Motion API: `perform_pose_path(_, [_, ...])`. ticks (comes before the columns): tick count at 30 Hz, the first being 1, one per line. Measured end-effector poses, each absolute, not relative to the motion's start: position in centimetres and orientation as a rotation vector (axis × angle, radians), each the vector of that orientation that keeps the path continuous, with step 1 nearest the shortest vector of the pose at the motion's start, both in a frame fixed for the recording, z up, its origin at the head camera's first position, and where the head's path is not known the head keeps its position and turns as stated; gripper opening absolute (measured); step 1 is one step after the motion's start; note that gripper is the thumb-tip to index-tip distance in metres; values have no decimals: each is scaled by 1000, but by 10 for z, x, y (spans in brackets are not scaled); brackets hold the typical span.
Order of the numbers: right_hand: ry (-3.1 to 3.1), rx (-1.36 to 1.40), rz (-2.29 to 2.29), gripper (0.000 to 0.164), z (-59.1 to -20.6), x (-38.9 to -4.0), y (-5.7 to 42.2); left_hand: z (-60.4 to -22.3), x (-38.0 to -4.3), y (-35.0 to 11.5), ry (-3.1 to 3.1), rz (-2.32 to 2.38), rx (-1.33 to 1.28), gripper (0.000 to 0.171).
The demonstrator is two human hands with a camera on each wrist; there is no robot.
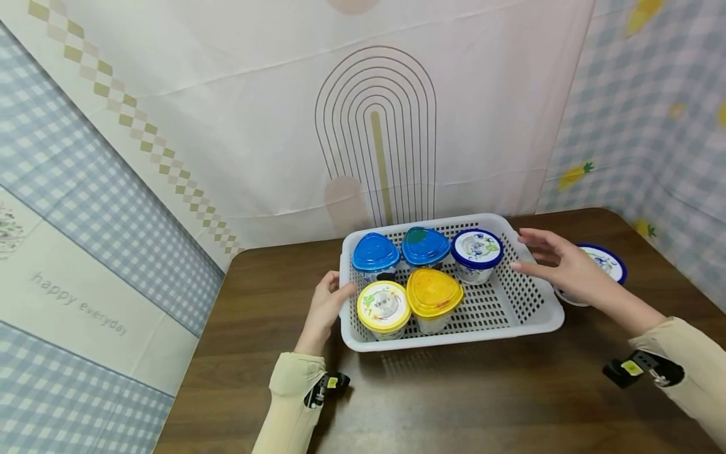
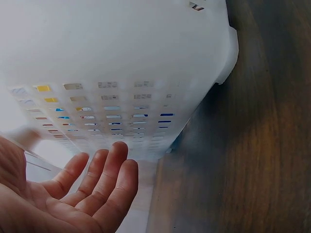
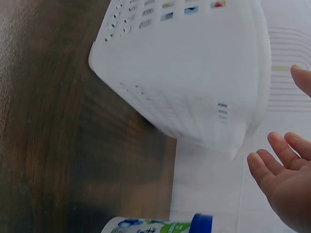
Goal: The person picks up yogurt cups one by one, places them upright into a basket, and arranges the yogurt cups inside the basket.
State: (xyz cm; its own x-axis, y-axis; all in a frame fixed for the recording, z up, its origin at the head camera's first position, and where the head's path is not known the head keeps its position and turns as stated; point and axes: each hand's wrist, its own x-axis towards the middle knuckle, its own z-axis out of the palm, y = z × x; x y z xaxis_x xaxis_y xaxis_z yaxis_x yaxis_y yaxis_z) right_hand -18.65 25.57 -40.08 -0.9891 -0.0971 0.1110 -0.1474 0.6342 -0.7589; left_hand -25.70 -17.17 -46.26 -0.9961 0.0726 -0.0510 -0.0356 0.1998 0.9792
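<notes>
A white plastic basket (image 1: 454,337) with perforated walls holds several lidded tubs. Along its back are two tubs with blue triangular lids (image 1: 375,251) and a tub with a round dark-blue rimmed lid (image 1: 478,248). In front sit a round yellow-rimmed tub (image 1: 383,306) and a tub with a yellow triangular lid (image 1: 434,292). My left hand (image 1: 326,307) is at the basket's left end, thumb by the rim, its fingers loosely extended beside the wall in the left wrist view. Holding nothing, my right hand (image 1: 558,261) hovers by the right rim, fingers spread and relaxed.
Another blue-rimmed tub (image 1: 608,263) stands outside the basket, partly hidden behind my right hand. The brown wooden table (image 1: 272,284) ends at a hanging cloth (image 1: 272,126) behind, with checked cloth at both sides.
</notes>
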Motion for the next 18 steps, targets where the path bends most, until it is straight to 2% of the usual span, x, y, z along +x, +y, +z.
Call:
perform_pose_path(11, [-2800,133,1223,81,-412,-186,277,-463,-256,-171,2362,1939,38,29])
perform_pose_path(18, [-2837,32,1093,92,-415,-184,295,-462,-256,-174,2345,1943,51,32])
